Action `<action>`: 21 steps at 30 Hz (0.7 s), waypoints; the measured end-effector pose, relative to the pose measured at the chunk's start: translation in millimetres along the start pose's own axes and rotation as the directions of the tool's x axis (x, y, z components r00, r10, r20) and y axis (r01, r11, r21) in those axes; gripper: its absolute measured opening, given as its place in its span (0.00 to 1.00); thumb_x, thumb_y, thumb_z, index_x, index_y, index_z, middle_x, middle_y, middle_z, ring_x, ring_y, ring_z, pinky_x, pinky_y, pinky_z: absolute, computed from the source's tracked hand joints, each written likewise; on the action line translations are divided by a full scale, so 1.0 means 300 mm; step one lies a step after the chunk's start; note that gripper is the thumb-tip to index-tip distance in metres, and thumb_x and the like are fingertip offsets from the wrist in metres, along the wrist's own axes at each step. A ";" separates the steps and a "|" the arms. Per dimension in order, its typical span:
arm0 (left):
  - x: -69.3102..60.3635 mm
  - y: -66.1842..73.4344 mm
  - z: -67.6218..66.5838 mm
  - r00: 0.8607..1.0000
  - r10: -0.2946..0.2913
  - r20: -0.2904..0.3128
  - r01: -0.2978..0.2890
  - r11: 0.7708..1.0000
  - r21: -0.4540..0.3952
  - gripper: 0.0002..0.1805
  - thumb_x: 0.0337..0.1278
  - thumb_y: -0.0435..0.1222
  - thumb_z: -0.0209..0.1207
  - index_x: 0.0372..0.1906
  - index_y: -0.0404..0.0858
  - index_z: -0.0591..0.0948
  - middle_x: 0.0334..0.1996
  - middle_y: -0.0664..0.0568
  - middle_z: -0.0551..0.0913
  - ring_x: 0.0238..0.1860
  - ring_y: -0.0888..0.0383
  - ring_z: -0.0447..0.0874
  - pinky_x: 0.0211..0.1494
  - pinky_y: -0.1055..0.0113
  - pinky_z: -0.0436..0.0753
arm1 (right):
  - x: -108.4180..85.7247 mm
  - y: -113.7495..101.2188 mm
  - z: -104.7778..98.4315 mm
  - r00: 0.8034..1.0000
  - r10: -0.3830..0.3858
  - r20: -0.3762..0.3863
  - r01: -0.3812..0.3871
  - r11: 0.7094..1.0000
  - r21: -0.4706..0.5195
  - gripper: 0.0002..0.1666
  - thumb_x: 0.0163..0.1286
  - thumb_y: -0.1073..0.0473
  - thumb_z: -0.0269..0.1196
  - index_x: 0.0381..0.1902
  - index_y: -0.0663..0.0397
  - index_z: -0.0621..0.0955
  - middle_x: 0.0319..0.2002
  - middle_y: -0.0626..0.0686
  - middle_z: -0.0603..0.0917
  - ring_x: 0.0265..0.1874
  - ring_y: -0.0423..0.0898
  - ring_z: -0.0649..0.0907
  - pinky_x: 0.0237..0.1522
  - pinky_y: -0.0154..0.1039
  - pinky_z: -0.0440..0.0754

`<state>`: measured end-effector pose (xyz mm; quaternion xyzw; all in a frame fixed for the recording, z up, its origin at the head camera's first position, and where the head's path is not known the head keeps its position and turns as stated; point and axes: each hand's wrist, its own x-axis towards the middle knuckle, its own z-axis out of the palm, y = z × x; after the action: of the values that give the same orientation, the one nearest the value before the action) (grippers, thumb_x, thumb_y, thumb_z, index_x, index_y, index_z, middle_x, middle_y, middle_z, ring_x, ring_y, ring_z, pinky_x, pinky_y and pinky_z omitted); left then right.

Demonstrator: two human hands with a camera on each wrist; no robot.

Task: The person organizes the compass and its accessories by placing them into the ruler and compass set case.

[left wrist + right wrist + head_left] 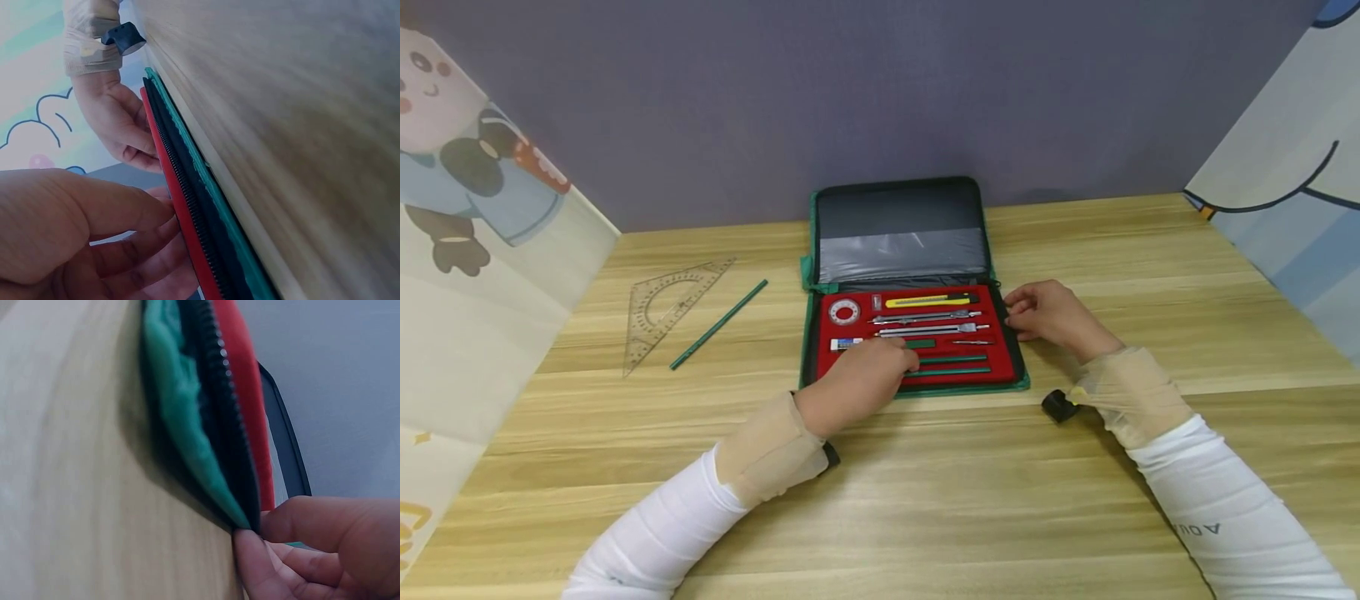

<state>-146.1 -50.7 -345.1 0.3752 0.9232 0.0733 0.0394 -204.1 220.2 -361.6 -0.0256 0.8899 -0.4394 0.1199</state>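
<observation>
A zippered case with green cloth edges (pixel 962 388) lies unfolded on the table, its red tray (pixel 1000 354) holding drawing tools. Over the tray's front left, my left hand (pixel 861 375) has its fingers bent at two green pencils (pixel 951 359) in their slots. The hand covers the pencils' left parts, and whether it pinches one is hidden. In the left wrist view its thumb (pixel 140 209) is close to the red tray edge. My right hand (pixel 1051 315) is at the case's right side; in the right wrist view, thumb and finger pinch the case's edge (pixel 187 425).
Left of the case lie a clear set square (pixel 638 321) and a loose green pencil (pixel 718 325). The tray also bears a yellow cutter (pixel 925 301), compasses (pixel 928 330), a white ring-shaped piece (pixel 835 312) and an eraser (pixel 844 343). Behind stands a grey wall (pixel 1075 100).
</observation>
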 end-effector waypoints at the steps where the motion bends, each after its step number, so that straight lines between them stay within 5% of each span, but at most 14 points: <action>1: 0.001 0.000 0.001 1.000 -0.003 0.000 0.003 1.000 -0.004 0.13 0.62 0.26 0.52 0.45 0.38 0.85 0.42 0.49 0.84 0.41 0.56 0.82 0.41 0.67 0.81 | 0.000 0.000 0.000 1.000 0.000 -0.001 0.000 1.000 -0.001 0.22 0.64 0.69 0.57 0.54 0.77 0.71 0.37 0.60 0.76 0.26 0.38 0.80 0.31 0.34 0.83; 12: 0.002 -0.007 0.000 0.999 -0.039 0.005 0.039 0.998 -0.048 0.13 0.61 0.26 0.53 0.45 0.37 0.84 0.44 0.49 0.85 0.43 0.55 0.83 0.43 0.66 0.81 | 0.002 -0.001 0.000 1.000 0.004 0.000 -0.004 1.000 0.008 0.22 0.64 0.69 0.57 0.54 0.78 0.70 0.37 0.60 0.76 0.26 0.38 0.79 0.31 0.34 0.83; 21: -0.029 -0.050 -0.010 0.998 -0.041 -0.047 0.037 0.995 -0.096 0.10 0.58 0.30 0.58 0.44 0.37 0.84 0.42 0.49 0.85 0.43 0.55 0.82 0.45 0.64 0.81 | -0.002 -0.007 0.000 1.000 0.004 0.001 -0.004 1.000 -0.010 0.22 0.64 0.69 0.57 0.54 0.77 0.70 0.37 0.60 0.76 0.27 0.38 0.79 0.31 0.34 0.83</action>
<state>-150.4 -67.8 -344.5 0.3528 0.9265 0.1258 0.0361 -203.7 219.0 -359.9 -0.0248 0.8920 -0.4348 0.1210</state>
